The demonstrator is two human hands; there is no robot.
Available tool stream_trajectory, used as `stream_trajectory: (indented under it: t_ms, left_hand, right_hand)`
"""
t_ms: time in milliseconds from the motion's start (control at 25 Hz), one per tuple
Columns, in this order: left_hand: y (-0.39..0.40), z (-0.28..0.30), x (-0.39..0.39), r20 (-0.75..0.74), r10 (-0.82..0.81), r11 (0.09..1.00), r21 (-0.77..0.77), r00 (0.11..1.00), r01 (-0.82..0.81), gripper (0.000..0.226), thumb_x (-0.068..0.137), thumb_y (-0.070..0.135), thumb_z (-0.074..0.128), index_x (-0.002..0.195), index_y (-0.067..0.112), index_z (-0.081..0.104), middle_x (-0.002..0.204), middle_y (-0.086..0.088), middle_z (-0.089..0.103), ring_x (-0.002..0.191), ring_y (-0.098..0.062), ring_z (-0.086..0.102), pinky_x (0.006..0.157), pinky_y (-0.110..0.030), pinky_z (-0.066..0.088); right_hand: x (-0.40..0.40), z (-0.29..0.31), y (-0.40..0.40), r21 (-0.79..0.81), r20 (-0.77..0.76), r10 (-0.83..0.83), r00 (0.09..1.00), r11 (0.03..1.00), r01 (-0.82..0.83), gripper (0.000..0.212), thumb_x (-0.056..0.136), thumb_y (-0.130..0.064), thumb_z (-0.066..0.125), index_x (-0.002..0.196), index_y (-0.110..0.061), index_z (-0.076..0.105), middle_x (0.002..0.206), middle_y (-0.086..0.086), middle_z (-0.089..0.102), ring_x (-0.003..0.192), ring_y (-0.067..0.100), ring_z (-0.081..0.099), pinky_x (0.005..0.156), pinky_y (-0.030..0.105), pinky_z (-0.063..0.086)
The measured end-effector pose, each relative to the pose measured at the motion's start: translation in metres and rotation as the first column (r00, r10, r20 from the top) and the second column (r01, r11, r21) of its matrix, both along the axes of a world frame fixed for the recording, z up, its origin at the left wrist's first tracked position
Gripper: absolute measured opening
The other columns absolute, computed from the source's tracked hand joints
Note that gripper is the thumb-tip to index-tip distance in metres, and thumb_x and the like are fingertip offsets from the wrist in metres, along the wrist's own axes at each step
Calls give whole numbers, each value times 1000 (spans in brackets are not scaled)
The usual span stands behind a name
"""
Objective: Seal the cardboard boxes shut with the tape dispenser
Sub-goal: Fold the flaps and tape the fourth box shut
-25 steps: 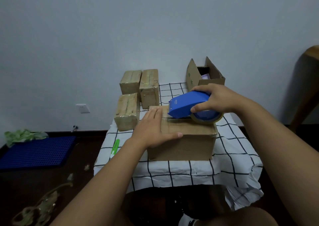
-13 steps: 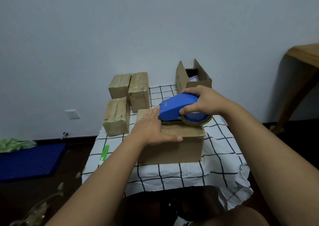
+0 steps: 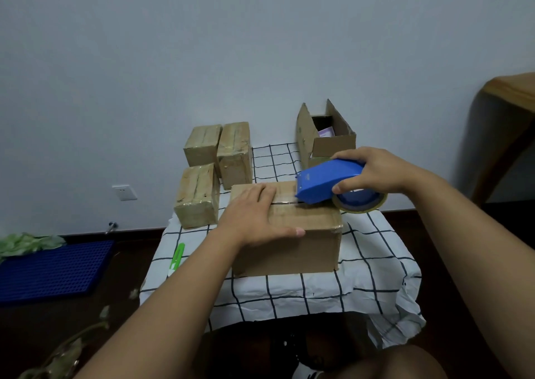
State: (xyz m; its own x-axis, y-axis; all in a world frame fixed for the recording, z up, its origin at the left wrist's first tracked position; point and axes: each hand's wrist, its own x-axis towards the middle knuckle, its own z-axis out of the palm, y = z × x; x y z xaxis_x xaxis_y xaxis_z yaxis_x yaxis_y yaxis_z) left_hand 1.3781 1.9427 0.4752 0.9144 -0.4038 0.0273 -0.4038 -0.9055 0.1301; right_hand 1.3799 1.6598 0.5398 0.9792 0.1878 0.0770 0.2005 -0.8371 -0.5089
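I see the worktop (image 3: 376, 263) under a checked cloth, and the closed box (image 3: 289, 242) in its middle is my landmark. Behind this box to the left stand three taped boxes (image 3: 214, 170), which I judge finished. Behind it to the right one open box (image 3: 324, 138) waits with flaps up. So most of the sealing looks done, and this box and the open one are left. My left hand (image 3: 254, 216) lies flat on the top of the closed box, fingers straight and together, pressing the flaps. My right hand (image 3: 373, 173) grips the blue tape dispenser (image 3: 327, 181), fingers curled round its body, its front edge on the seam near the right end.
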Motion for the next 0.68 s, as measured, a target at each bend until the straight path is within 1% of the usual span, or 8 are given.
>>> stream_trajectory:
  t_ms: [80, 200, 320, 400, 480, 520, 600, 680]
  left_hand:
    - [-4, 3, 0, -10, -11, 999, 45, 1000, 11, 126, 59, 99, 37, 155, 22, 11, 163, -1, 10, 149, -18, 9, 120, -39, 13]
    - [-17, 7, 1, -36, -26, 995, 98, 999, 29, 134, 56, 100, 38, 156, 17, 7, 164, -6, 1, 151, -21, 1, 122, -39, 7]
    - [-37, 5, 7, -77, -79, 995, 58, 994, 83, 140, 52, 102, 39, 157, 17, 0, 164, -8, -4, 151, -21, -4, 123, -41, 6]
    - [-42, 1, 12, -55, -100, 994, 33, 993, 102, 138, 51, 102, 38, 157, 20, 2, 164, -6, 6, 151, -20, 5, 122, -42, 12]
    - [-40, -2, 13, 0, -110, 994, -6, 994, 110, 131, 53, 102, 39, 156, 26, 12, 161, -1, 19, 147, -18, 17, 120, -41, 21]
    - [-38, -2, 12, 17, -112, 993, -21, 994, 112, 127, 54, 101, 41, 155, 27, 15, 160, 2, 22, 146, -16, 20, 119, -40, 23]
    - [-37, -2, 10, 33, -109, 994, -27, 993, 110, 125, 55, 99, 42, 154, 28, 17, 159, 4, 23, 145, -15, 22, 118, -38, 23]
    - [-37, -1, 8, 44, -99, 995, -2, 994, 99, 127, 55, 100, 40, 154, 25, 18, 159, 3, 23, 145, -16, 22, 119, -38, 21]
  right_hand:
    - [-2, -11, -6, 59, 11, -25, 1000, 998, 24, 72, 74, -47, 82, 138, -33, 53, 120, -10, 51, 109, 15, 49, 89, 28, 36]
    - [-2, -16, -7, 121, 34, -23, 999, 992, 19, 70, 72, -46, 84, 135, -35, 56, 121, -9, 53, 111, 15, 51, 91, 29, 39]
    - [1, -18, -10, 127, 32, -19, 999, 992, 15, 71, 71, -48, 84, 135, -35, 56, 122, -7, 54, 112, 17, 52, 97, 33, 43]
    - [2, -20, -10, 138, 41, -19, 999, 990, 13, 70, 71, -48, 84, 135, -35, 56, 122, -6, 55, 112, 18, 52, 99, 35, 44]
    - [4, -23, -12, 155, 49, -16, 999, 988, 8, 69, 72, -48, 84, 134, -37, 56, 122, -6, 55, 111, 17, 53, 99, 35, 44]
    - [4, -23, -12, 151, 45, -10, 999, 989, 3, 69, 72, -48, 83, 134, -37, 56, 123, -6, 55, 111, 16, 53, 99, 35, 44]
    - [5, -22, -14, 148, 23, 22, 999, 989, -25, 65, 74, -48, 82, 133, -40, 54, 120, -10, 55, 109, 15, 53, 95, 33, 46]
    - [2, -21, -20, 158, 12, 47, 999, 986, -48, 61, 76, -46, 82, 130, -41, 55, 116, -13, 56, 107, 14, 55, 92, 32, 46]
